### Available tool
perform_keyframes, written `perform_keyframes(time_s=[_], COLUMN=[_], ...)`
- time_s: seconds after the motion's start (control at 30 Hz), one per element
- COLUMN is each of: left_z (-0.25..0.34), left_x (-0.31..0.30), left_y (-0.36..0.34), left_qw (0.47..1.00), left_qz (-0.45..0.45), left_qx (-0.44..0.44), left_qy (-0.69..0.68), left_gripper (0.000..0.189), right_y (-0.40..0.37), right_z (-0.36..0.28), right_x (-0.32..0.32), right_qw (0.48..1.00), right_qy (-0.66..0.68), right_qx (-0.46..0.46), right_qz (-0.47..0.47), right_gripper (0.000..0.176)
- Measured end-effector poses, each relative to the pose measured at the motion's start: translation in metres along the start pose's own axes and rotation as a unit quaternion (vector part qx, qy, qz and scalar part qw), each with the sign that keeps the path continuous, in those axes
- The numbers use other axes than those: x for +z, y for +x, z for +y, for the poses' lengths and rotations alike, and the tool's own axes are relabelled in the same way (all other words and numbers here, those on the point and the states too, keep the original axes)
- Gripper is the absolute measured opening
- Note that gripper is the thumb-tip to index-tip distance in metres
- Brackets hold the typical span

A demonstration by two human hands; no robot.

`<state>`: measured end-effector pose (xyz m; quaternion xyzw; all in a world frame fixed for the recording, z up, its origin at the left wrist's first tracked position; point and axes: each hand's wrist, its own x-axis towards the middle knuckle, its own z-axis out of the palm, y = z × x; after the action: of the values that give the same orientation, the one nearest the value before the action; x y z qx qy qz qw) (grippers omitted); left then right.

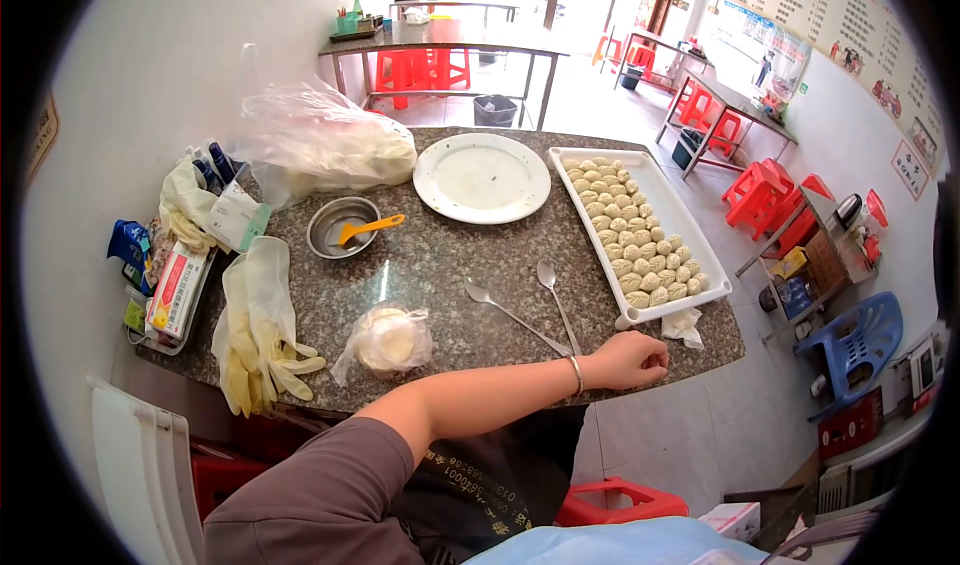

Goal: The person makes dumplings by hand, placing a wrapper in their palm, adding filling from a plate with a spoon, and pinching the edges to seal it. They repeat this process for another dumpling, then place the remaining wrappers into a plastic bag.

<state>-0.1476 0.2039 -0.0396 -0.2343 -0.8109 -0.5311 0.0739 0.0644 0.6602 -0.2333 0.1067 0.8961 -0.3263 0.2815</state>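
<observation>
My left hand (628, 360) rests on the speckled stone table, its fingers curled in and nothing visible in them. The forearm lies along the front edge, with a bracelet at the wrist. Just beyond the hand are the ends of two metal spoons (515, 318) (556, 300) and a crumpled white tissue (683, 327). A white tray (701, 227) holds rows of pleated dumplings (636, 233). Left of the spoons sits wrapped dough (388, 340) in clear plastic. My right hand is not in view.
A white plate (482, 178), metal bowl (325, 229) with orange scraper (372, 227) and plastic bag (335, 150) stand farther back. Gloves (262, 315) lie left, beside a box-filled basket (180, 340). Red stool (620, 505) below the table; more tables and stools beyond.
</observation>
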Motion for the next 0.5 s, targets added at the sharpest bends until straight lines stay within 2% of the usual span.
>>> perform_keyframes(time_s=[0.5], left_z=[0.0002], left_x=[0.0005], left_y=[0.0001], left_qw=[1.000], left_qz=[0.009], left_qx=[0.010], left_qy=[0.006], left_gripper=[0.014], right_y=[0.0051], right_z=[0.0047], right_x=[-0.0021], right_qw=[1.000], right_qy=[-0.007], right_qx=[-0.003], right_qz=[-0.008], right_gripper=[0.030])
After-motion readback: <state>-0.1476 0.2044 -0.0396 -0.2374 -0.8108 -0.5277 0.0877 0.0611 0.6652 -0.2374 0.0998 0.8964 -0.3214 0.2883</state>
